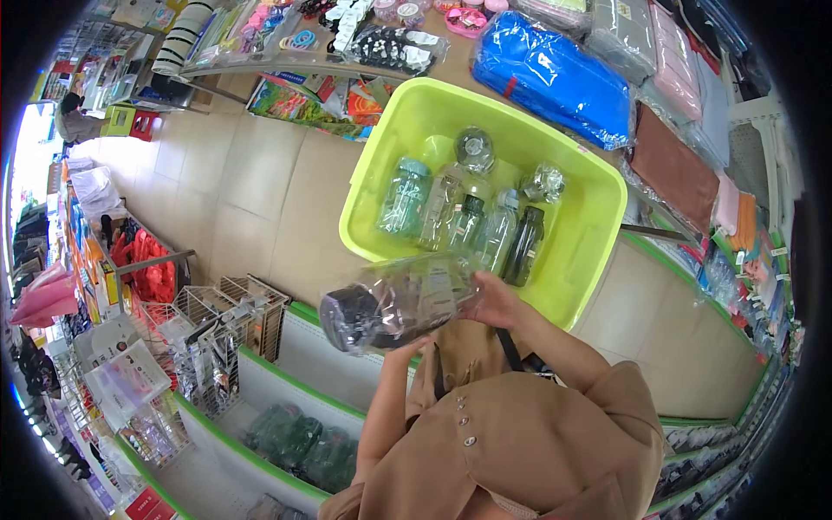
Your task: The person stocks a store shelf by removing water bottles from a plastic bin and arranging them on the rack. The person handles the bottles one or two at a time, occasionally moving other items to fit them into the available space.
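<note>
Lime tub [598, 217], its near rim beside the wrapped bottle [394, 303] clasped by left hand [404, 350] and right hand [498, 303].

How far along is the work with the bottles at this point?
Looks done: a few wrapped dark bottles lie on the lower shelf. In hand: the left hand and right hand hold a wrapped bottle above that shelf. Left: several loose bottles sit in the green tub.
</note>
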A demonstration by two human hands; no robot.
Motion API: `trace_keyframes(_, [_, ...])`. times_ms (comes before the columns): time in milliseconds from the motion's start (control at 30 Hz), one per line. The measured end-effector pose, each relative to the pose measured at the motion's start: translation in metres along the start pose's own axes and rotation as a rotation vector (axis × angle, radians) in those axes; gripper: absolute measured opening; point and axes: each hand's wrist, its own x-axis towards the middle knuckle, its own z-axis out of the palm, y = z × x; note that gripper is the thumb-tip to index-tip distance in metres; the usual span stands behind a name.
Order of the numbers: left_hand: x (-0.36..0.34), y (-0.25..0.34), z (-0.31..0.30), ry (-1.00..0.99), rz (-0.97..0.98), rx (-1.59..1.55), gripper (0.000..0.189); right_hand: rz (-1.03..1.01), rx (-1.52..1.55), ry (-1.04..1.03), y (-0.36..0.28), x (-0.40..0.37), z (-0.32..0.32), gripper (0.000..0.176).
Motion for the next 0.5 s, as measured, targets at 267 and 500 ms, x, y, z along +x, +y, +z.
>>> trace_keyframes(267, [-0.003,0.032,-0.038,0.122,0.001,-0.406,0.081,-0.524,-1.383,0.557,-0.083,0.084,-0.039,0.07])
trace_keyframes(500, [-0.03,0.037,-0.052,0.245,0.047,-0.413,0.08,-0.591,-1.975,1.315,-0.163,0.187,-0.064,0.081])
